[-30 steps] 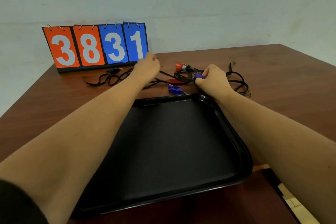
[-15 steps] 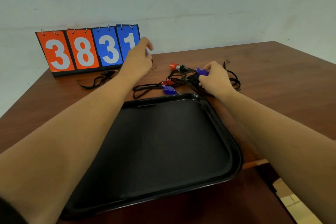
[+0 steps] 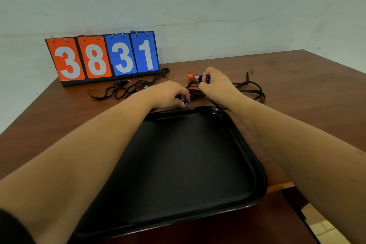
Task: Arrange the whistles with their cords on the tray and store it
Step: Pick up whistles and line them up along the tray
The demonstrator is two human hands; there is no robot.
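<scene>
The right arm (image 3: 297, 150) is bare out to 4 o'clock. The left arm (image 3: 89, 154) is bare up to a dark sleeve (image 3: 11, 228) at 7 o'clock, only its rounded edge showing. Left hand (image 3: 168, 95) and right hand (image 3: 216, 83) are bare.

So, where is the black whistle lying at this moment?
In the head view, the black whistle lies on the table, left of the left hand, just in front of the scoreboard, under its blue 3 card.

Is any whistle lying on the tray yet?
No, the tray is bare inside; the left hand grips one blue whistle and the right hand another blue whistle, both beyond its far rim.
</scene>
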